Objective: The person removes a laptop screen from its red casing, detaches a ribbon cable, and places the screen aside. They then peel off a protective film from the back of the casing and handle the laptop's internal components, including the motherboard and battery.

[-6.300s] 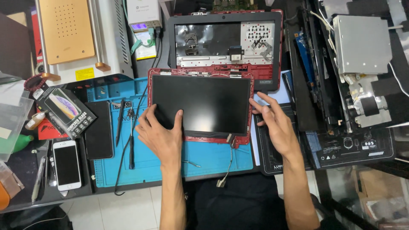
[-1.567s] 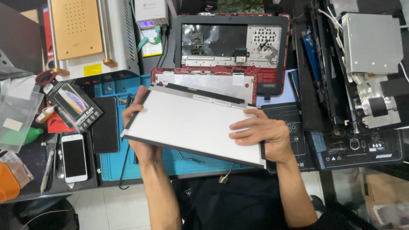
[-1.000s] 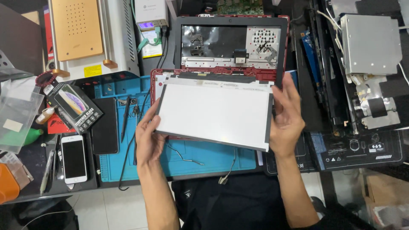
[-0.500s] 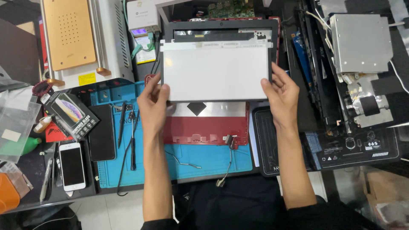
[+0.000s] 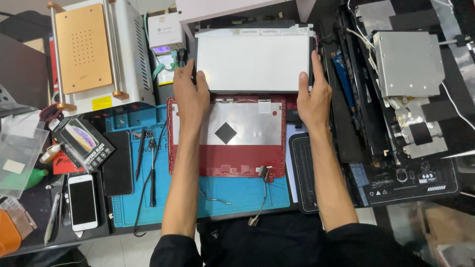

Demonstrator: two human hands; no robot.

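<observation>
Nearest the wrists, the red laptop lid shell [image 5: 227,136] is seen emptied, foil lining and loose cables exposed, on the blue repair mat [image 5: 198,198]. Beyond it, the removed display panel [image 5: 253,62] is held pale back up at its lower corners: left hand [image 5: 192,96] and right hand [image 5: 312,96], fingers [image 5: 316,62] clasped around its edges. Removal judged done; refitting a panel remains.

Black short sleeves ending above elbows; forearms bare; left hand [image 5: 190,96], right hand [image 5: 314,96] ungloved, no rings.
</observation>
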